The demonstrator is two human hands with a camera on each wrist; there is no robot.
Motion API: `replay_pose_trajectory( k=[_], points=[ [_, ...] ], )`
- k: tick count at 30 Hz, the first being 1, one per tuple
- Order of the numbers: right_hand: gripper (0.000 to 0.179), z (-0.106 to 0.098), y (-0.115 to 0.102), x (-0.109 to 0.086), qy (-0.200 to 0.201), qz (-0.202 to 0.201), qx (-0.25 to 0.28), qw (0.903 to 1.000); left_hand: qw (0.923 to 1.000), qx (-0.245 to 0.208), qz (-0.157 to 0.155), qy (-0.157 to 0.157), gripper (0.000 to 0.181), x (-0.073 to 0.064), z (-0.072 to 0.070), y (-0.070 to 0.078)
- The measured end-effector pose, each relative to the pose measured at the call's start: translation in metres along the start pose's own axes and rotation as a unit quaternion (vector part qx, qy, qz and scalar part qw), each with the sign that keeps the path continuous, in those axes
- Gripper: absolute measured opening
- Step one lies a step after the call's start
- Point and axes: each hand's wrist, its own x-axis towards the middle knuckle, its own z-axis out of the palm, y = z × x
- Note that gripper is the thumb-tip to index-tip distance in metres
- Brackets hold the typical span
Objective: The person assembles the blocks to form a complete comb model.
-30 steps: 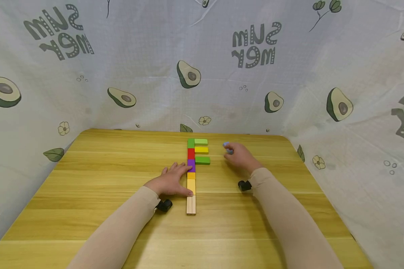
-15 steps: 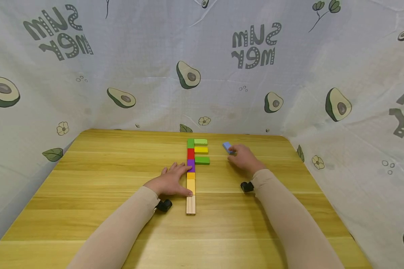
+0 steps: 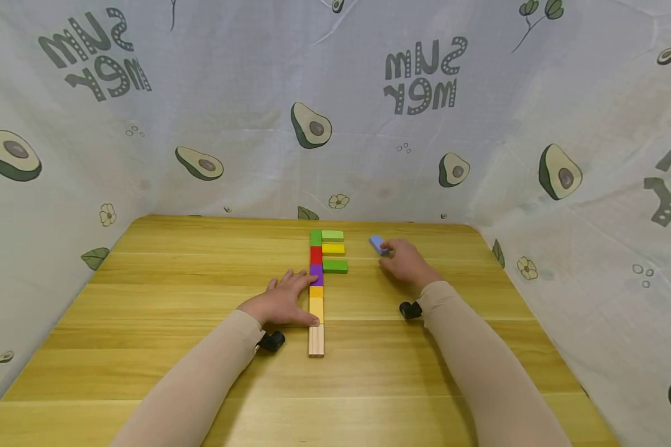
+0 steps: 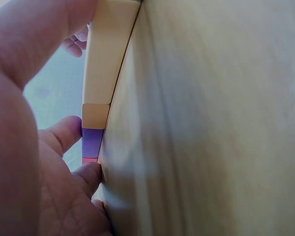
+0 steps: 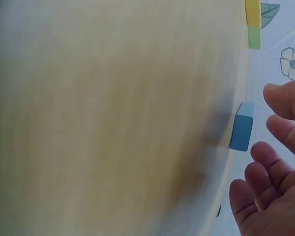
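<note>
A straight column of wooden blocks lies on the table in the head view: green (image 3: 315, 238), red (image 3: 315, 255), purple (image 3: 316, 269), orange (image 3: 316, 291), pale yellow (image 3: 316, 307) and bare wood (image 3: 316, 341). My left hand (image 3: 278, 303) rests along its left side with spread fingers, index fingertip on the purple block and thumb near where pale yellow meets bare wood. A blue block (image 3: 377, 244) lies slanted on the table further right. Just beside it is my right hand (image 3: 405, 264); in the right wrist view its relaxed fingers (image 5: 265, 157) surround no object.
Light green (image 3: 332, 236), yellow (image 3: 333, 249) and green (image 3: 335, 267) blocks point rightward from the column's upper part like comb teeth. A printed cloth (image 3: 369, 155) hangs behind the wooden table (image 3: 201, 261) and along its sides.
My right fingers have let go of the blue block and drawn slightly right, leaving more of it visible on the table. My left hand has kept its place.
</note>
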Motion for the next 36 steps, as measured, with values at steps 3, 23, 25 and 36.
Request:
replay_pose_trajectory(
  k=[3, 23, 25, 36],
  points=[
    [0.048, -0.0001, 0.0003, 0.0006, 0.001, 0.002, 0.007, 1.0, 1.0, 0.001, -0.001, 0.0, 0.105, 0.0002, 0.0, -0.0003],
    [0.052, 0.0005, 0.0003, 0.0022, -0.003, 0.013, -0.015, 0.9998, 1.0, 0.008, 0.001, 0.002, 0.104, 0.0003, 0.0014, -0.0002],
    [0.052, 0.0009, 0.0008, 0.0028, -0.005, 0.014, -0.016, 0.9998, 0.9999, 0.011, 0.001, 0.003, 0.104, 0.0011, 0.0019, -0.0005],
    [0.055, 0.0032, 0.0042, 0.0019, 0.003, 0.02, -0.025, 0.9995, 0.9999, 0.015, 0.004, 0.003, 0.105, -0.0006, 0.0032, -0.0021]
  ],
)
